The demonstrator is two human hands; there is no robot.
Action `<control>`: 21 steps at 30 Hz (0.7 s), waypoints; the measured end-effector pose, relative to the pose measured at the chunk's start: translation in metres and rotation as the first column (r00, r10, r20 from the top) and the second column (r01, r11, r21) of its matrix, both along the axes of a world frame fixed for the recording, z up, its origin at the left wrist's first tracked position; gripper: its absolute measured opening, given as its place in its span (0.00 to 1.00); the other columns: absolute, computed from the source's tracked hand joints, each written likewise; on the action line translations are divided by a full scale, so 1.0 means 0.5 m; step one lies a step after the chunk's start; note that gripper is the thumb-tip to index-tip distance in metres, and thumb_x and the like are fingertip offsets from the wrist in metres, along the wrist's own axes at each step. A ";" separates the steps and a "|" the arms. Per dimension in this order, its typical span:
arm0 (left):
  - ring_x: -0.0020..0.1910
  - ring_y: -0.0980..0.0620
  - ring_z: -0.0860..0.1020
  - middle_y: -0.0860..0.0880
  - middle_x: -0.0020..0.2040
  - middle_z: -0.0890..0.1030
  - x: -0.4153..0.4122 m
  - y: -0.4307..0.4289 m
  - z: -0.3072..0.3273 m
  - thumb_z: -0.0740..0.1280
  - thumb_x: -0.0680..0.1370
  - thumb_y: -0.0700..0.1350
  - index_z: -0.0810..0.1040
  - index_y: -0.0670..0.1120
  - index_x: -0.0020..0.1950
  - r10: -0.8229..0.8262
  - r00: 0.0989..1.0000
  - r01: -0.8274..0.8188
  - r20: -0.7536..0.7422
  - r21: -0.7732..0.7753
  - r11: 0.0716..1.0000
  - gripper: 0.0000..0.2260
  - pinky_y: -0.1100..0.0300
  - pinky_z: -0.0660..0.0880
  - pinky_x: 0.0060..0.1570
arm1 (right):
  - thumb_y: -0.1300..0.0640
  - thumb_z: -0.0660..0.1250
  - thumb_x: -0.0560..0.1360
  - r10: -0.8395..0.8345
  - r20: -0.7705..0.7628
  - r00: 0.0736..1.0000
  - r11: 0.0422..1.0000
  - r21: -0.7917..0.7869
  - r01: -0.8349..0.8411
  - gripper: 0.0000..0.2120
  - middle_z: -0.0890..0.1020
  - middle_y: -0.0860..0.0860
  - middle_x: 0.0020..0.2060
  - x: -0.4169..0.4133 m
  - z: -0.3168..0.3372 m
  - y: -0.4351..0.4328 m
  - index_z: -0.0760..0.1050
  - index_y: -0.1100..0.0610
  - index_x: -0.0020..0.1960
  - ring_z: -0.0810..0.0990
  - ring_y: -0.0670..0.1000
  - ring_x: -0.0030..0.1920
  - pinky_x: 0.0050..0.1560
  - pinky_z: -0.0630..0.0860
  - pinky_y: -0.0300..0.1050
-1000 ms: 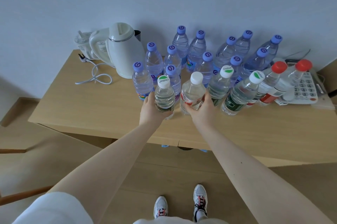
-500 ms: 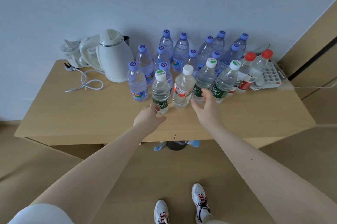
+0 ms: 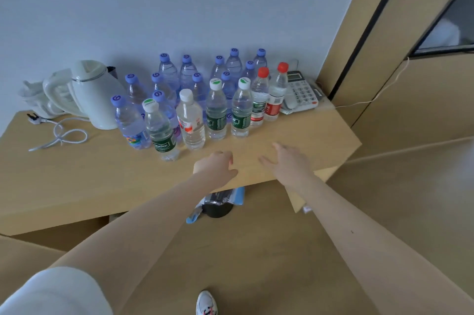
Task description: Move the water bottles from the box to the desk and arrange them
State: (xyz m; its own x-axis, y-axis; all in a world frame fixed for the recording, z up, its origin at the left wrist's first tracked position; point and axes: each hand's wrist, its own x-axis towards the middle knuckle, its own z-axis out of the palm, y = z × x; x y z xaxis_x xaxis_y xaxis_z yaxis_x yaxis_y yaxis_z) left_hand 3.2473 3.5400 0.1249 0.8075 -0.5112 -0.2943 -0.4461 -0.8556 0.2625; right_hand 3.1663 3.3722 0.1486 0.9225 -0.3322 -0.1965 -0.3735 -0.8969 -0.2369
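Both hands have been pulled back toward the near edge of the table, left hand loosely curled, right hand spread, nothing gripped. Green-label bottle and white-cap bottle are left standing in the near row, so that placement looks done tbh.

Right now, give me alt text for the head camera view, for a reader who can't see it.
A person's left hand and right hand hover empty over a wooden desk, before a cluster of upright water bottles with purple, white and red caps. A white kettle stands left of them, a telephone right.
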 end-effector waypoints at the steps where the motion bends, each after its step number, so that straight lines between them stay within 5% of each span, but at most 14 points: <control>1: 0.52 0.49 0.76 0.50 0.58 0.74 -0.022 -0.038 0.001 0.62 0.79 0.54 0.72 0.50 0.61 -0.025 1.000 0.025 -0.008 0.005 1.000 0.13 0.57 0.70 0.41 | 0.35 0.53 0.79 -0.026 -0.010 1.000 1.000 0.011 0.026 0.32 0.72 0.54 0.70 -0.033 0.002 -0.034 0.59 0.54 0.76 0.70 0.57 0.67 0.61 0.71 0.53; 10: 0.50 0.48 0.76 0.50 0.54 0.75 -0.342 -0.420 -0.019 0.61 0.79 0.53 0.73 0.49 0.59 -0.311 0.947 0.317 -0.083 0.062 0.947 0.12 0.56 0.72 0.42 | 0.36 0.53 0.79 -0.320 -0.025 0.947 0.947 0.014 0.321 0.31 0.74 0.53 0.66 -0.442 -0.001 -0.366 0.61 0.54 0.74 0.71 0.57 0.64 0.58 0.69 0.51; 21: 0.44 0.50 0.75 0.51 0.52 0.75 -0.724 -0.773 0.005 0.60 0.79 0.58 0.72 0.50 0.57 -0.777 0.626 0.777 -0.059 0.130 0.616 0.14 0.57 0.71 0.37 | 0.35 0.54 0.78 -0.708 0.016 0.706 0.706 0.036 0.707 0.32 0.74 0.55 0.66 -0.879 -0.028 -0.571 0.62 0.54 0.74 0.70 0.58 0.67 0.63 0.66 0.52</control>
State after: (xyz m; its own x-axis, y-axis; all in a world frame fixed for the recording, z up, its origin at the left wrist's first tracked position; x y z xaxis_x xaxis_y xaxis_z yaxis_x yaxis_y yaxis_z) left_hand 2.8856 3.1534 0.1273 0.1273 -0.9051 -0.4058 -0.9611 -0.2136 0.1750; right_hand 2.7270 3.0865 0.1345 0.4240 -0.8848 -0.1934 -0.8892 -0.3661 -0.2746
